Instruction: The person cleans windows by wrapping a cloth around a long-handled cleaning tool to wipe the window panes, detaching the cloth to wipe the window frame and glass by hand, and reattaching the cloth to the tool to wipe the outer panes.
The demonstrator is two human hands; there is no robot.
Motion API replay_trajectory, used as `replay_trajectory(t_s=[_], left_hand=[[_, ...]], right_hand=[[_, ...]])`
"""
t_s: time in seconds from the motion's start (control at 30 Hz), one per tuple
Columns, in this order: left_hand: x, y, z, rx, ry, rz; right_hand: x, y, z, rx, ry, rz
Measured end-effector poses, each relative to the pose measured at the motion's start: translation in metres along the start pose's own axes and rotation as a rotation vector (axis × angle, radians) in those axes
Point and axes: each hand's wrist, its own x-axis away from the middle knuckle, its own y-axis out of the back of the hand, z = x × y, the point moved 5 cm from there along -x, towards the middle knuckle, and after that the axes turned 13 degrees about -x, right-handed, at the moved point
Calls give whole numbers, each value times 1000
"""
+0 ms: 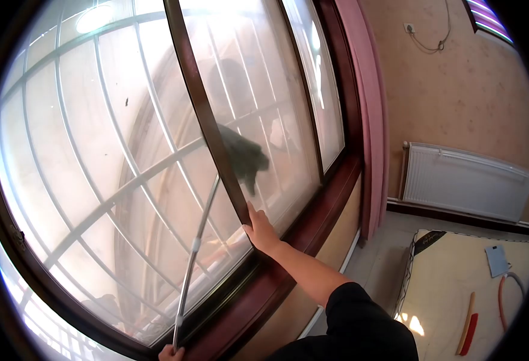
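My left hand (pixel 171 353), at the bottom edge and partly cut off, is closed around a long metal pole (pixel 187 278). The pole slants up past the edge of the sliding window sash (pixel 216 141). A dark green cloth-like head (pixel 245 157) shows through the glass near the pole's top; the sash's upright hides where they join. My right hand (pixel 263 233) is wrapped around the lower part of that upright, thumb side up. Behind the sash, the glass pane (pixel 288 138) looks hazy.
Metal security bars (pixel 111 120) run outside the window. Below it is a dark red sill (pixel 300 256). A pink curtain (pixel 370 120) hangs to the right, near a white radiator (pixel 466 177). On a mattress (pixel 439 271) lie a blue flat item (pixel 497 261) and a red strip (pixel 468 334).
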Motion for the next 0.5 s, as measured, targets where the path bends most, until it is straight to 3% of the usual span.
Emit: replay_trajectory(t_s=[0.07, 0.17, 0.27, 0.33, 0.5], left_hand=[[37, 31, 10, -188, 16, -72], [47, 49, -3, -147, 41, -96], [-23, 11, 10, -185, -33, -117], [-63, -6, -22, -197, -56, -74], [-133, -50, -95, 261, -46, -19]], right_hand=[[2, -3, -2, -8, -7, -9], [3, -3, -1, 8, 38, -38], [1, -3, -3, -14, 9, -22], [1, -2, -4, -14, 0, -17], [1, -3, -2, 9, -12, -7]])
